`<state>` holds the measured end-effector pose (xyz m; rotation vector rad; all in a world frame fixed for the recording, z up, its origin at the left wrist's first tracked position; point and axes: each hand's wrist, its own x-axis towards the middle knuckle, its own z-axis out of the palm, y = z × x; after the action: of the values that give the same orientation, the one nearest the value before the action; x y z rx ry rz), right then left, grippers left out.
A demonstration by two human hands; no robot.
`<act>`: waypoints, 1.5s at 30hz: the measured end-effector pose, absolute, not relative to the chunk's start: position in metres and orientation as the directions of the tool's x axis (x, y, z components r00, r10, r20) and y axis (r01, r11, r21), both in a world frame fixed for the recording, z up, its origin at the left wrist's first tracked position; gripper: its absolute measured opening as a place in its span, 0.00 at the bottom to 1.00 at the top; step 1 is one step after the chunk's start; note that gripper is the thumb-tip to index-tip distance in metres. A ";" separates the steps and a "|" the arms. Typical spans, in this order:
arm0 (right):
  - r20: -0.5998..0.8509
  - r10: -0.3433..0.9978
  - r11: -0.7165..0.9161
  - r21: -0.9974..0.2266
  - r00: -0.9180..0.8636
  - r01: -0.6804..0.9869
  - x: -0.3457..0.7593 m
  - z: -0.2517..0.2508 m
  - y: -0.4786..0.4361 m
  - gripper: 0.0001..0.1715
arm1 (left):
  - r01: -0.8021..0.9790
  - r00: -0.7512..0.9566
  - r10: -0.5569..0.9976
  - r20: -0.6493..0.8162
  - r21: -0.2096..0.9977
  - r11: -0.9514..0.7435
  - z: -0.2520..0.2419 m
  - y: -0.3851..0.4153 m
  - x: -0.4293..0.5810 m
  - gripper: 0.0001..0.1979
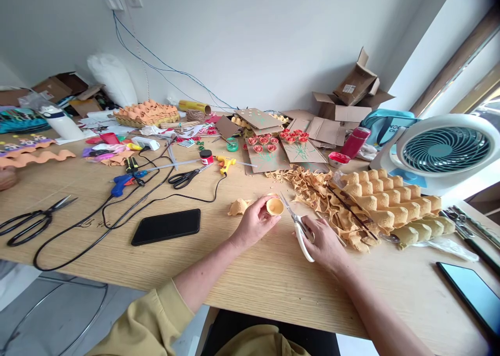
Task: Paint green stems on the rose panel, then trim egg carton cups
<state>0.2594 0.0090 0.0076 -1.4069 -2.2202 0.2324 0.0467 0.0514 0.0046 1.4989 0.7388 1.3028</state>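
My left hand (255,223) pinches a small egg carton cup (275,207) cut from tan pulp, its hollow side facing up toward me. In my right hand (322,241) is a pair of white-handled scissors (302,244), the blades pointing up and left, close to the cup's right rim. Whether the blades touch the rim I cannot tell. Behind my left hand lies another tan carton piece (238,206). A heap of tan carton scraps (312,186) spreads beyond my right hand, beside stacked egg trays (390,202).
A black phone (167,227), black scissors (37,220) and glue guns (226,164) with trailing cords lie left. Cardboard sheets with red paper roses (267,145) stand behind. On the right are a white fan (441,150) and another phone (469,296). Another person's hand (8,179) shows far left.
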 end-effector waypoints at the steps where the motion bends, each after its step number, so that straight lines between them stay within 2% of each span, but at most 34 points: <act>1: 0.310 0.886 0.451 -0.400 -0.345 0.798 0.259 0.008 0.009 0.15 | -0.128 0.239 0.899 0.368 0.929 -0.347 0.005 0.050 0.047 0.22; 5: 0.296 0.886 0.455 -0.406 -0.357 0.793 0.259 0.007 0.010 0.12 | -0.053 0.245 0.902 0.356 0.934 -0.354 0.006 0.048 0.047 0.20; 13: 0.323 0.878 0.470 -0.434 -0.354 0.769 0.257 0.002 0.014 0.11 | -0.113 0.225 0.898 0.379 0.925 -0.362 -0.005 0.051 0.051 0.22; 16: 0.342 0.893 0.435 -0.497 -0.291 0.751 0.261 0.004 0.015 0.13 | -0.125 0.182 0.910 0.373 0.927 -0.354 -0.007 0.054 0.050 0.22; 19: 0.314 0.935 0.330 -0.608 -0.162 0.722 0.265 0.004 0.015 0.17 | -0.151 0.166 0.920 0.356 0.931 -0.333 -0.008 0.057 0.048 0.23; 21: 0.213 0.971 0.235 -0.735 -0.112 0.636 0.266 0.004 0.014 0.20 | -0.156 0.163 0.921 0.353 0.931 -0.329 -0.008 0.059 0.046 0.24; 24: 0.016 0.992 0.062 -0.931 -0.127 0.360 0.266 0.006 0.012 0.27 | -0.135 0.165 0.922 0.351 0.934 -0.331 -0.006 0.060 0.043 0.24; 27: -0.050 0.985 -0.033 -0.994 -0.165 0.102 0.267 0.012 0.011 0.30 | -0.090 0.141 0.919 0.369 0.929 -0.360 -0.002 0.060 0.039 0.23; 30: -0.066 0.960 -0.071 -0.997 -0.272 -0.007 0.274 0.020 0.014 0.31 | 0.041 0.101 0.898 0.428 0.900 -0.434 0.003 0.060 0.036 0.22; 33: -0.108 0.958 -0.096 -0.994 -0.265 0.058 0.284 0.027 0.017 0.32 | 0.140 0.075 0.884 0.462 0.873 -0.468 0.008 0.061 0.033 0.22; 35: -0.129 0.965 -0.096 -0.984 -0.230 0.148 0.290 0.030 0.018 0.31 | 0.114 0.056 0.893 0.446 0.886 -0.450 0.013 0.063 0.031 0.22; 40: 0.045 0.985 0.067 -0.989 -0.168 0.130 0.294 0.041 0.017 0.35 | 0.078 0.080 0.898 0.432 0.896 -0.438 0.027 0.071 0.026 0.22; 43: 0.045 0.991 0.073 -0.972 -0.128 0.224 0.289 0.048 0.021 0.32 | 0.135 0.108 0.883 0.457 0.873 -0.468 0.025 0.075 0.029 0.21; 45: 0.086 0.989 0.113 -0.967 -0.122 0.230 0.283 0.048 0.024 0.30 | 0.148 0.115 0.874 0.472 0.862 -0.485 0.019 0.075 0.034 0.21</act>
<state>0.2835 0.0239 0.0478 -1.2493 -1.5135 1.0922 0.0339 0.0754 0.0187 1.7439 0.9990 1.4211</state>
